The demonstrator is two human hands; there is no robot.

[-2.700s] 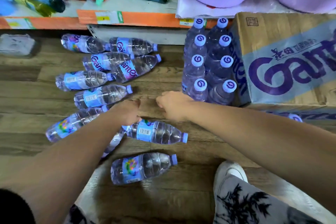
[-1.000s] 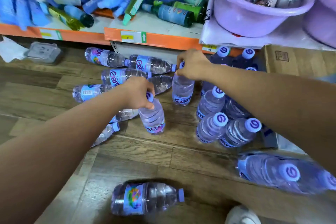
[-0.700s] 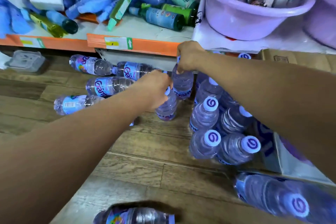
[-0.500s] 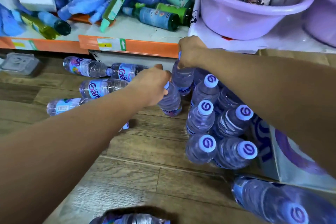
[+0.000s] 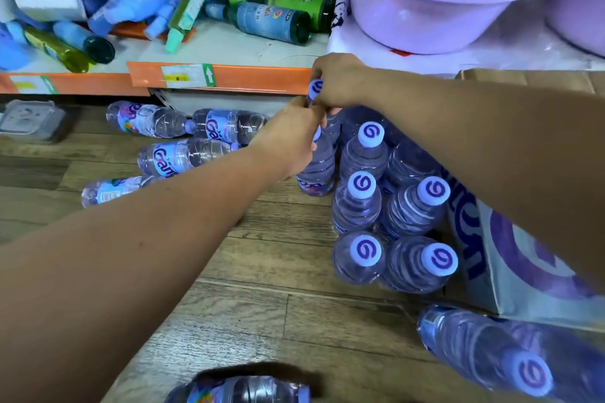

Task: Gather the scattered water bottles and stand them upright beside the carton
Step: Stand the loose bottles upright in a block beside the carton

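Two bottles held by the neck beside the carton (image 5: 510, 258)

We see left hand (image 5: 288, 137) fingers clamped on one bottle (image 5: 316, 173); right hand (image 5: 337, 82) clamped on another (image 5: 315, 88); four lie near the shelf (image 5: 229, 75).

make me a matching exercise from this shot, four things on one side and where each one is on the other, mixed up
Things:
1. purple basin
2. left hand
3. carton
4. green-capped tube

Places:
A. on the floor, right of the upright bottles
B. on the shelf, at the right
C. on the top of a standing bottle
D. on the shelf among blue items

Pairs: 1-B, 2-C, 3-A, 4-D
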